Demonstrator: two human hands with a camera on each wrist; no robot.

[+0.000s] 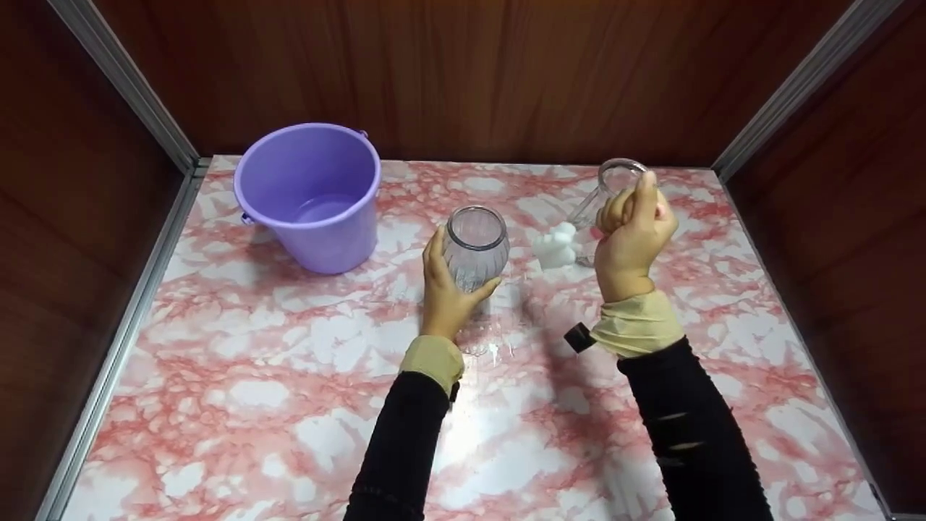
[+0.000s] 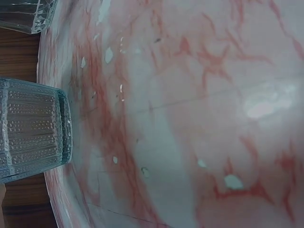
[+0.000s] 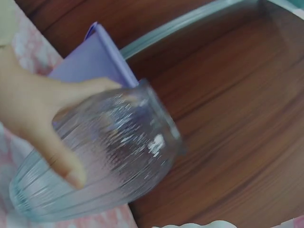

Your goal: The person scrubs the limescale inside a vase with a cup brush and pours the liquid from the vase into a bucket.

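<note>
On the pink marbled desk [image 1: 289,376], my left hand [image 1: 445,286] with fingers wrapped round a ribbed jar [image 1: 475,246], my right hand [image 1: 635,231] gripping a lifted, tilted second jar [image 1: 611,189], purple bucket [image 1: 311,195] far left.

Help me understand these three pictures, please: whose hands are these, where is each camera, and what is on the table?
No machine here: a person works with two bare hands. The wide picture comes from a camera on the head; the other two come from cameras on each wrist. On the pink marbled table stand a purple bucket and a white sponge-like lump. The left hand grips an upright ribbed glass jar. The right hand holds a second glass jar, tilted.
</note>
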